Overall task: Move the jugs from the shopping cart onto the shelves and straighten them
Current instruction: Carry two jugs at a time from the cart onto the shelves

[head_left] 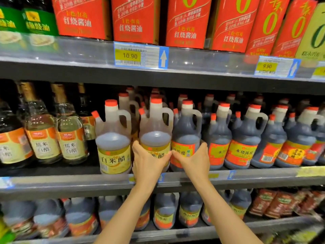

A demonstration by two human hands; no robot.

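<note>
Jugs are what I am handling, and the head view, the only one I have, shows two at my fingers on the middle shelf (246,175). The clear-vinegar jug (155,131) with the yellow label stands upright at the shelf's front edge; my left hand (149,159) is wrapped around its lower body, thumb on the left flank, fingers curled over the label from the front. Just right of those fingers, touching or nearly so, stands the dark-vinegar jug (187,136) with the red label, and my right hand (192,159) cups its lower front, thumb reaching toward the left hand, the other fingers round the right side. Both hands are closed on the jugs, not clenched hard.

I judge these full or nearly full, so heavy for their size, with liquid that will slosh if I jerk them. The plastic walls look stiff enough but smooth, and the glossy labels under my fingertips may slip. For lifting, the moulded loop handle near the red cap, above my fingers, is the surer hold; for straightening, this low two-sided grip is right, since it turns the base without tipping.

Both forearms reach up and forward from below, wrists slightly bent back, palms facing each other. Another yellow-label jug (113,138) stands left of my left thumb. The shopping cart is out of sight.
</note>
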